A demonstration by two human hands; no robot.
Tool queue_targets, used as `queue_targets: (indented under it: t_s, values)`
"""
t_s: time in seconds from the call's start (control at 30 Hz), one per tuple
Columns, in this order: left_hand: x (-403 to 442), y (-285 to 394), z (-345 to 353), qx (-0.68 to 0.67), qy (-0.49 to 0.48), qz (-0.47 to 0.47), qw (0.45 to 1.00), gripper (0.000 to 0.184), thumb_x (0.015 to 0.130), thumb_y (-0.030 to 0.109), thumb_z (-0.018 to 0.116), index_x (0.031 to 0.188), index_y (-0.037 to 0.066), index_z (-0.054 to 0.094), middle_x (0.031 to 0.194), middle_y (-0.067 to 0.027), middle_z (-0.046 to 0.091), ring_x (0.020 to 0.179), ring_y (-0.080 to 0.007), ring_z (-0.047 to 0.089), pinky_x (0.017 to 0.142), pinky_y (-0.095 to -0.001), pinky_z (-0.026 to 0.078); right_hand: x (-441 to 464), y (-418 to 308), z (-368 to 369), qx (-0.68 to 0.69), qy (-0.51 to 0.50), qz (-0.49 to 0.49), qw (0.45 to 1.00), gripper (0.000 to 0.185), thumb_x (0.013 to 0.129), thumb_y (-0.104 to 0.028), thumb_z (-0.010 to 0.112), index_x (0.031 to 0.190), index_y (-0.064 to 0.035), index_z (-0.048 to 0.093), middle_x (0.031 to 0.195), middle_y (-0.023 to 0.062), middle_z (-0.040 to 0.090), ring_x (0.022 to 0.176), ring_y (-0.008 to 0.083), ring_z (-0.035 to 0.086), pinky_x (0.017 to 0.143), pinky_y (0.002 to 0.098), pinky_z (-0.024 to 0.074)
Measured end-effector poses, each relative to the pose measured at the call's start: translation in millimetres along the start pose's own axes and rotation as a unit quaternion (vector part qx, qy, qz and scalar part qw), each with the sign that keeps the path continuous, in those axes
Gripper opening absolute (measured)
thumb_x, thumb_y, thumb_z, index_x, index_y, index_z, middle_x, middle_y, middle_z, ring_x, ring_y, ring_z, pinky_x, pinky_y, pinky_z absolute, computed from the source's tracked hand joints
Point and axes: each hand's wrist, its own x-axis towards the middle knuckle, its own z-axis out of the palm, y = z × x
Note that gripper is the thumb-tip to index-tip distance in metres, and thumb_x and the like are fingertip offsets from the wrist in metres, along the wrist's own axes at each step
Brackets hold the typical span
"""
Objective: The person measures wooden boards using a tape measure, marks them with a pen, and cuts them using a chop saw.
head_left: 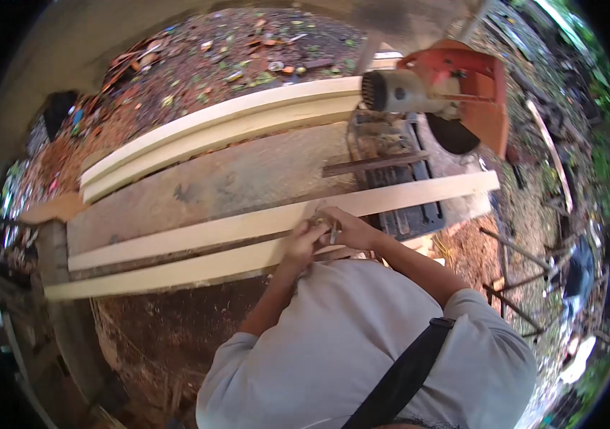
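Observation:
My left hand [305, 241] and my right hand [351, 227] are close together in front of my chest, over the near edge of a long pale wooden board [240, 227]. The fingers of both hands are curled in. A small, thin greyish object [333, 233] shows between them, too blurred to name. Nearer to me lies a second pale board [169, 274], roughly alongside the first, and it passes under my left forearm.
A miter saw [462, 93] with a red guard stands at the back right, beside its dark base [409, 214]. Stacked pale boards [226, 121] lie along the far side of the worn bench [248, 168]. Wooden poles [527, 257] stand at right; debris covers the ground.

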Motion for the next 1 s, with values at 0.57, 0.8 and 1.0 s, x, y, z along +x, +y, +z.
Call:
queue_targets:
  t_s: [0.57, 0.8, 1.0]
  values:
    - [-70, 9, -20, 0.144, 0.263, 0.101, 0.949, 0.023, 0.085, 0.016, 0.076, 0.092, -0.005, 0.073, 0.077, -0.01, 0.071, 0.065, -0.0134, 0.067, 0.055, -0.0243, 0.054, 35, -17, 49, 0.058, -0.226, 0.05, 0.971, 0.046, 0.092, -0.028, 0.066, 0.127, -0.0005, 0.053, 0.111, 0.0076, 0.057, 0.106, 0.0168, 0.053, 0.095, 0.0315, 0.0432]
    - [-53, -13, -35, 0.265, 0.254, 0.172, 0.914, 0.02, 0.077, 0.011, 0.081, 0.09, 0.001, 0.07, 0.087, -0.0068, 0.071, 0.077, -0.0134, 0.065, 0.071, -0.0282, 0.053, 26, -3, 32, 0.027, -0.207, 0.064, 0.976, 0.048, 0.087, -0.019, 0.068, 0.13, -0.004, 0.052, 0.108, 0.0026, 0.055, 0.1, 0.0149, 0.053, 0.088, 0.0292, 0.0444]
    - [-35, -10, -25, 0.497, 0.118, 0.097, 0.854, 0.018, 0.074, 0.012, 0.076, 0.08, -0.002, 0.067, 0.081, -0.0148, 0.07, 0.073, -0.0204, 0.068, 0.067, -0.0325, 0.053, 11, 0, 13, -0.035, -0.196, 0.019, 0.98, 0.051, 0.08, -0.012, 0.075, 0.125, -0.0053, 0.053, 0.106, 0.0026, 0.057, 0.095, 0.016, 0.055, 0.088, 0.0312, 0.0455]
